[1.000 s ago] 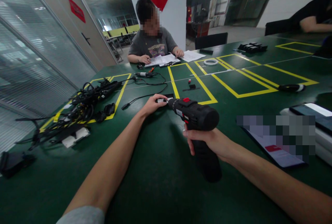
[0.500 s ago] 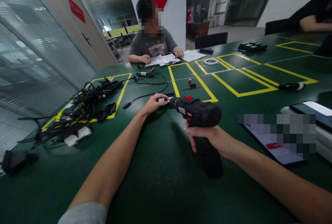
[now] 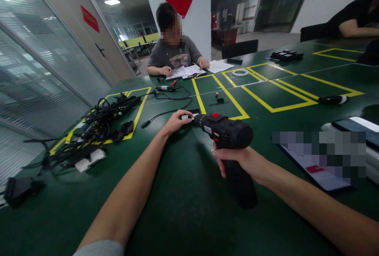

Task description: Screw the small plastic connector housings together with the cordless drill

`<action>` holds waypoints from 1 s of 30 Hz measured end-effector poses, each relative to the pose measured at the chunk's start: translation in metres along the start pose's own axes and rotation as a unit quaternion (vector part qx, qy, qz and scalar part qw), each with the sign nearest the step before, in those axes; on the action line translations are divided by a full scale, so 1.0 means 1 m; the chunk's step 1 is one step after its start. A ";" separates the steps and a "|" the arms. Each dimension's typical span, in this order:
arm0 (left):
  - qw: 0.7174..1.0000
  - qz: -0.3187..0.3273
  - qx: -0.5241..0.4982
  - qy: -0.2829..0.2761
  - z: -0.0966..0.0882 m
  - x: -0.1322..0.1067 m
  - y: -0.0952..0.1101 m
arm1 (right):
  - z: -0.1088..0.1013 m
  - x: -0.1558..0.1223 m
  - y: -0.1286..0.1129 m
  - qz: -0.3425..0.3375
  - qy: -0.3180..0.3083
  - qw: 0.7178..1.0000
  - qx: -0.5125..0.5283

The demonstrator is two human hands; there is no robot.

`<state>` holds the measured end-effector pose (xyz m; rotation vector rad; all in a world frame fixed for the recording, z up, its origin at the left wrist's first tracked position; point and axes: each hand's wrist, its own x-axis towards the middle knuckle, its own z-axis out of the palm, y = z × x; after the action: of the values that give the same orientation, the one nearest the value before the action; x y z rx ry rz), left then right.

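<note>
My right hand (image 3: pixel 247 161) is wrapped round the grip of a black cordless drill (image 3: pixel 229 133) with a red switch on top, held level above the green table (image 3: pixel 183 200). The drill's tip points left at a small white and black part (image 3: pixel 187 116) pinched in my left hand (image 3: pixel 174 121), which rests on the table beside a yellow tape line. The tip touches or nearly touches that part.
A tangle of black cables and adapters (image 3: pixel 97 123) lies at the left. A seated person (image 3: pixel 174 52) works on papers (image 3: pixel 189 70) at the far side. A phone and blurred sheets (image 3: pixel 314 161) lie at the right. Small parts (image 3: pixel 219 100) sit inside a yellow box.
The drill and both hands have stayed nearly in place; the drill shifted slightly right and its tip stays at the part. The view has tilted a little.
</note>
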<state>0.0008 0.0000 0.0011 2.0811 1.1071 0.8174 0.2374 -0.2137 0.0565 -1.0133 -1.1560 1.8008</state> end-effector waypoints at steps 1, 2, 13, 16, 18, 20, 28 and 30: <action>1.000 0.000 0.001 -0.001 0.000 0.000 -0.001 | 0.000 0.000 0.000 0.002 0.001 1.000 0.001; 1.000 0.000 0.001 -0.002 0.000 0.000 -0.001 | 0.000 0.000 -0.001 0.003 0.001 1.000 0.002; 1.000 -0.008 -0.004 -0.001 0.000 -0.001 0.000 | -0.001 0.000 0.002 0.007 -0.002 1.000 0.001; 1.000 -0.008 -0.008 -0.001 0.000 -0.001 -0.001 | -0.002 0.000 0.002 0.003 -0.006 1.000 -0.001; 1.000 -0.006 -0.008 -0.003 0.000 -0.001 -0.002 | -0.002 0.000 0.000 0.012 -0.007 1.000 0.004; 1.000 -0.005 -0.006 -0.005 -0.001 -0.001 -0.002 | -0.001 -0.001 -0.002 0.024 -0.002 1.000 0.011; 1.000 -0.009 -0.005 -0.011 -0.001 -0.002 -0.001 | 0.001 0.000 -0.001 0.025 0.006 1.000 0.012; 1.000 -0.011 -0.006 -0.009 -0.001 -0.002 -0.001 | 0.001 0.000 -0.001 0.026 0.008 1.000 0.010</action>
<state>-0.0010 -0.0007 0.0007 2.0587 1.1109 0.7914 0.2369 -0.2137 0.0579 -1.0535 -1.1102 1.8370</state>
